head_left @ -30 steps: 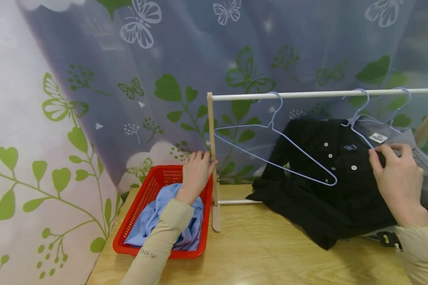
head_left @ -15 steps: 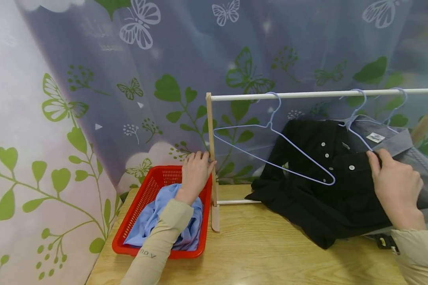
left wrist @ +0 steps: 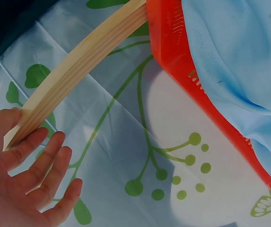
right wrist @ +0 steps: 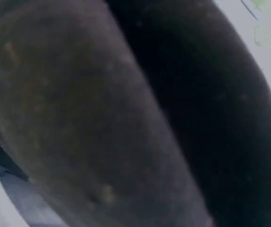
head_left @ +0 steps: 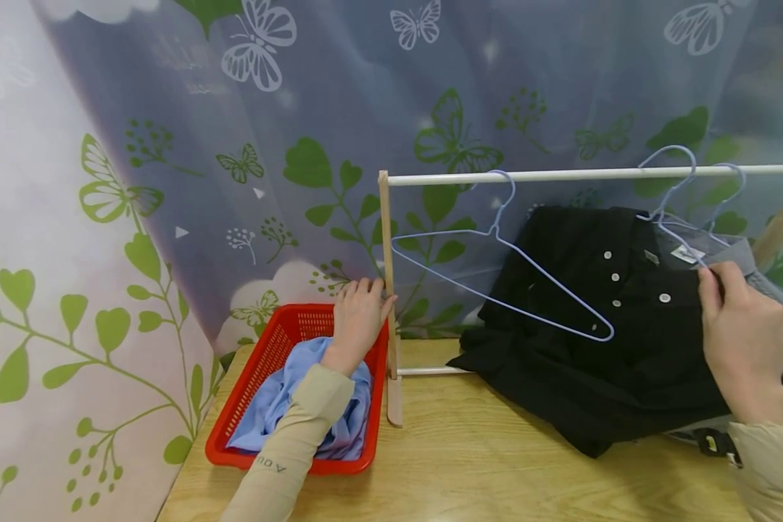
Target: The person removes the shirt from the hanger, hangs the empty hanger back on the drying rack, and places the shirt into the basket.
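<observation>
In the head view my left hand [head_left: 359, 312] holds the upright wooden post [head_left: 387, 239] of the clothes rack; the left wrist view shows thumb and index finger pinching this post [left wrist: 64, 75], other fingers loosely spread. My right hand [head_left: 747, 333] grips a blue hanger [head_left: 673, 190] at its shoulder, together with the black shirt [head_left: 581, 348] on it. The hook's top stands above the white rod [head_left: 561, 176]; whether it touches the rod I cannot tell. Blurred black cloth [right wrist: 78, 113] fills the right wrist view, hiding the right fingers.
A bare blue hanger [head_left: 496, 230] hangs left of the black shirt. Behind that shirt, a grey garment [head_left: 731, 243] hangs at the right. Beside the post, a red basket [head_left: 218, 435] holds light blue cloth [head_left: 280, 391] on the wooden table [head_left: 470, 464].
My right hand first touches, then grips the shirt's shoulder and hanger. Hanger and shirt collar have risen and shifted slightly right. My left hand stays on the post.
</observation>
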A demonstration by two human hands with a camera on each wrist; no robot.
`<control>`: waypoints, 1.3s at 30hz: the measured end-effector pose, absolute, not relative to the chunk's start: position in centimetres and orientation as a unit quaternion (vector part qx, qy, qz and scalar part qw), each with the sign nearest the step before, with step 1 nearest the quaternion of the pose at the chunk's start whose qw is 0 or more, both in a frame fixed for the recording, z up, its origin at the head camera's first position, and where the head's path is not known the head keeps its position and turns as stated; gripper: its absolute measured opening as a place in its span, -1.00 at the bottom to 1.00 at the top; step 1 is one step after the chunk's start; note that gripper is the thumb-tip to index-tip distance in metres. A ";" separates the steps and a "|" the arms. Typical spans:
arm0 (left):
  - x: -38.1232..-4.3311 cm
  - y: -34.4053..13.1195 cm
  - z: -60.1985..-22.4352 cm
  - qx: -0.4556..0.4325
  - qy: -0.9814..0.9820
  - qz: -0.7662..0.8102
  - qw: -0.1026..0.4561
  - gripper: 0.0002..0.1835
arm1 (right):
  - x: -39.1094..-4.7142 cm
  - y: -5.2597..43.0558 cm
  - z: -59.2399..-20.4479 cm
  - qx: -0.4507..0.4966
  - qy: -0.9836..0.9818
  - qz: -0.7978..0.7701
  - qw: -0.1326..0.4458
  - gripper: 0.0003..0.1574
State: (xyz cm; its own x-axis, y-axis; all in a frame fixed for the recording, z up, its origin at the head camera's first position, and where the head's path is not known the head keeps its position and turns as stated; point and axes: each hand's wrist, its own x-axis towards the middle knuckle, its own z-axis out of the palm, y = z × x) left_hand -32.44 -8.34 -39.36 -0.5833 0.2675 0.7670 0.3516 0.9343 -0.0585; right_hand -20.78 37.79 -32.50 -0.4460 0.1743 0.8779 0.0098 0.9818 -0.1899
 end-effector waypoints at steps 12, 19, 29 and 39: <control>-32.4 -8.3 -39.3 -0.173 -0.893 -0.054 0.413 -0.65 | -18.9 39.2 -35.3 -0.020 -0.859 0.072 0.506 -0.67; -32.3 -8.3 -39.2 -0.171 -0.895 -0.052 0.409 -0.65 | -17.6 39.9 -38.0 -0.009 -0.873 0.063 0.484 -0.73; -32.5 -8.3 -39.4 -0.169 -0.894 -0.056 0.411 -0.67 | -15.5 39.9 -42.8 0.025 -0.886 0.044 0.460 -0.73; -32.6 -8.3 -39.4 -0.171 -0.892 -0.055 0.414 -0.66 | -13.8 39.7 -45.3 0.053 -0.881 0.048 0.468 -0.47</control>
